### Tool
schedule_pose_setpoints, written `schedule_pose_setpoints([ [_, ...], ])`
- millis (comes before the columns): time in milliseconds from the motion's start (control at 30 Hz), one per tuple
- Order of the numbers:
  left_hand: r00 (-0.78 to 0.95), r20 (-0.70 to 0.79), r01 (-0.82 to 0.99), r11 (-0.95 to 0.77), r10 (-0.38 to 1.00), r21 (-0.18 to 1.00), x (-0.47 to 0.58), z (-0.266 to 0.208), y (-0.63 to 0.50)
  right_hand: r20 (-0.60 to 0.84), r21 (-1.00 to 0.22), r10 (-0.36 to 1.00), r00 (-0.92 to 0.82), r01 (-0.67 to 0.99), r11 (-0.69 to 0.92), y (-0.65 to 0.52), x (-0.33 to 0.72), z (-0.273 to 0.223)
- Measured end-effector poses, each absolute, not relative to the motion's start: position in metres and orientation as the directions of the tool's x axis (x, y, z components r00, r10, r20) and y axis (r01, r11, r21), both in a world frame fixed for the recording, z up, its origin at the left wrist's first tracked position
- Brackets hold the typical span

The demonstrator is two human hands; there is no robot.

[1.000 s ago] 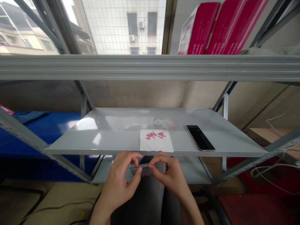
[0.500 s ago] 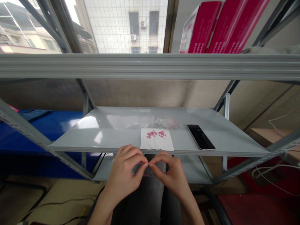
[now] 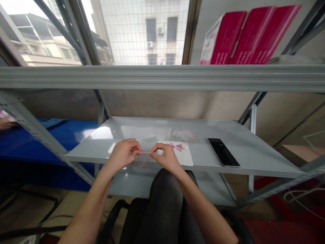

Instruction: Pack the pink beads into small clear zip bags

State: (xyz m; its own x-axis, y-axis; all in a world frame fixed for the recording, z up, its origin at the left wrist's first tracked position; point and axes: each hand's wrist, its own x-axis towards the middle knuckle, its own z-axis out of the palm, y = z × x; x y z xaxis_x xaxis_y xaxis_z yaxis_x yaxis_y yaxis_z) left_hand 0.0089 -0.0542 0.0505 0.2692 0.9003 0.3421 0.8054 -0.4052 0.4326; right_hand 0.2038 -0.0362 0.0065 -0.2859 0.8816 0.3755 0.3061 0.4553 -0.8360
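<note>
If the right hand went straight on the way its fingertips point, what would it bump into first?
Probably the left hand, which pinches the other end of the top edge of the small clear bag; the right hand points along that edge. Depth is hard to judge here.

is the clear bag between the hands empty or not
Not empty: small pink pieces show low in the clear bag, held between the left hand and right hand.

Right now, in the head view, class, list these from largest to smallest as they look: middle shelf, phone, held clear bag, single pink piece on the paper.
1. Middle shelf
2. Phone
3. Held clear bag
4. Single pink piece
</note>
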Motion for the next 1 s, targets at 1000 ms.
schedule_pose_setpoints([
  [1000, 0.265, 0.536, 0.535, -0.585, 0.801, 0.609, 0.089, -0.013, -0.027, 0.487, -0.378, 0.873, -0.024, 0.896, 0.235, 0.073, 0.344, -0.048],
])
